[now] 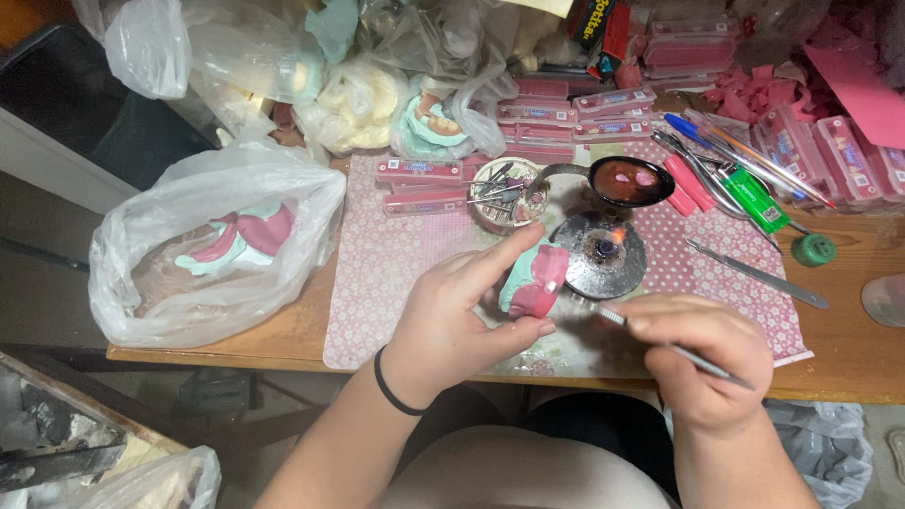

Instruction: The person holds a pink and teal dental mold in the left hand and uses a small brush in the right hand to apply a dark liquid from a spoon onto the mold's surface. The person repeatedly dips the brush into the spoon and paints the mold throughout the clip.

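Wooden table [853,353], pink patterned mat [377,273]

I see my left hand [459,316] pinching a pink and mint dental cast [534,278] between thumb and forefinger. My right hand [709,358] grips a thin metal instrument [671,347], its tip close beside the cast. Just beyond, a small burner [600,253] shows a flame, with a metal ladle [630,181] of reddish wax behind it. At far left lies a plastic bag [212,250] holding another cast.
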